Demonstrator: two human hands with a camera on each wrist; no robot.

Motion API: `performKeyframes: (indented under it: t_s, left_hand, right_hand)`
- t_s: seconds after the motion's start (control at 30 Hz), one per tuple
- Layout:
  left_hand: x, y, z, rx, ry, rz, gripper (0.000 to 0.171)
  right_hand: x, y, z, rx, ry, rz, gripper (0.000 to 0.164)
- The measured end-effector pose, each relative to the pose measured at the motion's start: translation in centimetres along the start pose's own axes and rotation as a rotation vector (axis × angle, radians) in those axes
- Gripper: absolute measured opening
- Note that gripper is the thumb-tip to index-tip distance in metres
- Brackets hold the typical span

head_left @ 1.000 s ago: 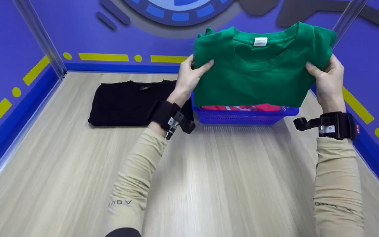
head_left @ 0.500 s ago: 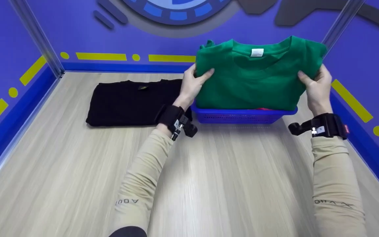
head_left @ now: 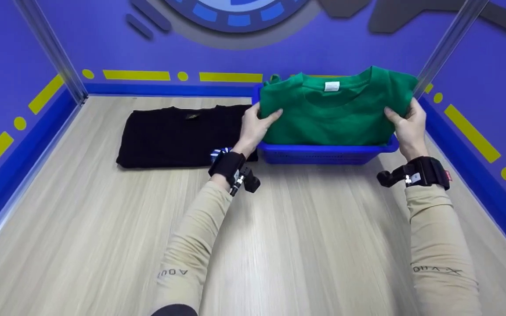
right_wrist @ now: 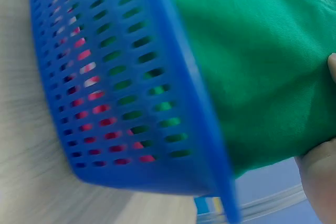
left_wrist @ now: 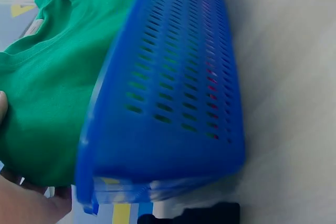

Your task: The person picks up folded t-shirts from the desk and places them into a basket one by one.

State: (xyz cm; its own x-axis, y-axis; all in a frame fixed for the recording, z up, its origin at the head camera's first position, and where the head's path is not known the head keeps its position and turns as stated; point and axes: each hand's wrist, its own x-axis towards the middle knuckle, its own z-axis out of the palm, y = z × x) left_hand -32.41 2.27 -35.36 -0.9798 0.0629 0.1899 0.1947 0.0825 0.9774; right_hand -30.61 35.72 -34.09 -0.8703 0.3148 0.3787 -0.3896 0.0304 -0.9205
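Observation:
A folded green T-shirt (head_left: 330, 114), white label at its collar, is held between both hands. My left hand (head_left: 253, 129) pinches its left side, thumb in front and fingers behind. On the opposite side my right hand (head_left: 411, 131) grips it the same way. The shirt's lower edge sits inside the blue plastic basket (head_left: 323, 154), behind the front rim, while the collar leans up above it. Through the slots of the basket (right_wrist: 121, 77) in the right wrist view, green cloth shows above red cloth lower down.
A folded black T-shirt (head_left: 178, 138) lies on the wooden table (head_left: 305, 241) just left of the basket. Purple-blue panels (head_left: 218, 57) with yellow markings stand at the back and on both sides.
Both hands have come down with the green T-shirt, the right one also shifting left. Its lower part is now inside the basket, and the red cloth is covered from above.

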Motion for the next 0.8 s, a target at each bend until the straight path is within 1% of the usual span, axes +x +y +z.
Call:
performKeyframes:
  t_s: [0.2,0.43,0.53,0.67,0.8]
  left_hand:
    - [-0.3,-1.0,0.3,0.18,0.03,0.052,0.042]
    - [-0.6,-1.4,0.9,0.292,0.059,0.134,0.038]
    - [-0.6,-1.5,1.1,0.383,0.091,0.164,0.039]
    - [-0.5,-1.5,1.3,0.501,0.106,0.149,0.042]
    - [-0.5,-1.3,1.3,0.554,0.105,0.089,0.052]
  right_hand:
    - [-0.5,1.8,-0.3,-0.047,-0.021,0.054,0.037]
    - [-0.7,2.6,-0.2,-0.125,-0.043,0.084,0.045]
    - [-0.7,2.6,-0.1,-0.136,-0.051,0.108,0.048]
    - [-0.7,2.7,-0.1,-0.196,-0.069,0.131,0.052]
    - [-0.7,2.9,0.0,-0.287,-0.064,0.125,0.05]
